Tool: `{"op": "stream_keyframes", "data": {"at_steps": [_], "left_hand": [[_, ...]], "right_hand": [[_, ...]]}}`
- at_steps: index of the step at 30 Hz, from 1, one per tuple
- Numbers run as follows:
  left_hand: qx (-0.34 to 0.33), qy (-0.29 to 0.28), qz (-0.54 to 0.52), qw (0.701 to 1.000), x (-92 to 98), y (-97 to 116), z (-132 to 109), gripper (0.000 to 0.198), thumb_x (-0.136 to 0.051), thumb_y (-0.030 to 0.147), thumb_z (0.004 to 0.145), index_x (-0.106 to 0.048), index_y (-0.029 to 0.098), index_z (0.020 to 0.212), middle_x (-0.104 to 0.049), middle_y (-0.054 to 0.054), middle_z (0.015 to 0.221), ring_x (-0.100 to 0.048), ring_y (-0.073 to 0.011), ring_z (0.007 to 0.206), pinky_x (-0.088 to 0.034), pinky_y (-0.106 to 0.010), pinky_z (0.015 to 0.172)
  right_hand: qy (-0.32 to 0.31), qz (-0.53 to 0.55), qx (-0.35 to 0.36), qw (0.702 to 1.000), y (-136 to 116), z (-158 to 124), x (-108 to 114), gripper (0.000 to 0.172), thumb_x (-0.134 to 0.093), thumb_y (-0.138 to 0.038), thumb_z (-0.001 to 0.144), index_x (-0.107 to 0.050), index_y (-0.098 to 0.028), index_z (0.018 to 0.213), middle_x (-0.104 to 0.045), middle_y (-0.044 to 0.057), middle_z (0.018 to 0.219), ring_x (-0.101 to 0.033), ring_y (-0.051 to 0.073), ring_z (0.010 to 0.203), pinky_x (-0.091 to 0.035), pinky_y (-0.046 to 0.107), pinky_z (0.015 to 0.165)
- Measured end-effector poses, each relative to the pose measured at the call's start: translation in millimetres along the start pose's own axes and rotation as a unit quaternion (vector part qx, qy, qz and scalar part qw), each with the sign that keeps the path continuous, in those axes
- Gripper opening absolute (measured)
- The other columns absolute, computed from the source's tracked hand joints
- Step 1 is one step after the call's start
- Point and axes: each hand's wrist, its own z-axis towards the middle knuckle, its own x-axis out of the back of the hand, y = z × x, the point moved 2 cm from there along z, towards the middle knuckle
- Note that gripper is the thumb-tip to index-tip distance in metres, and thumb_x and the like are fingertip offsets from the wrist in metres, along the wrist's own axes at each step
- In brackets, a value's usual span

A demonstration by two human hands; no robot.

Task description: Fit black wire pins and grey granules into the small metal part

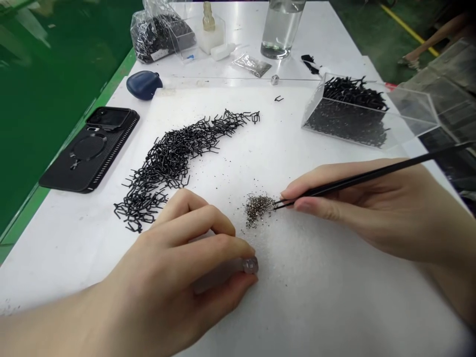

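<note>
Between the thumb and fingers of my left hand (186,263) is a small clear, greyish faceted piece (250,265), held just above the white sheet. My right hand (357,208) grips black tweezers (345,184) whose thin tips reach the right edge of a small heap of shiny brown-grey grains (257,207). Whether the tips pinch a grain is too small to tell. Beyond my left hand, a long curved pile of short bent black pieces (171,156) lies on the sheet.
A clear box of black pieces (345,116) sits tilted at the right. On the left lie a black phone (91,148) and a dark blue case (144,84). Along the back stand a plastic bag (158,34), a small bottle (208,32) and a tall clear container (281,29).
</note>
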Motion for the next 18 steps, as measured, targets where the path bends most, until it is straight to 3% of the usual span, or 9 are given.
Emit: {"op": "stream_keyframes", "data": {"at_steps": [18], "left_hand": [[-0.014,0.004,-0.003,1.0,0.3,-0.6,1.2,0.014,-0.071,0.022,0.097,-0.073,0.033,0.106,-0.071,0.001,0.093,-0.056,-0.0191,0.092,-0.052,-0.032,0.084]], "right_hand": [[-0.007,0.025,-0.013,1.0,0.2,-0.2,-1.6,0.01,-0.084,-0.031,0.088,-0.087,-0.039,0.093,-0.087,-0.006,0.094,-0.084,0.021,0.086,-0.072,0.03,0.076]]}}
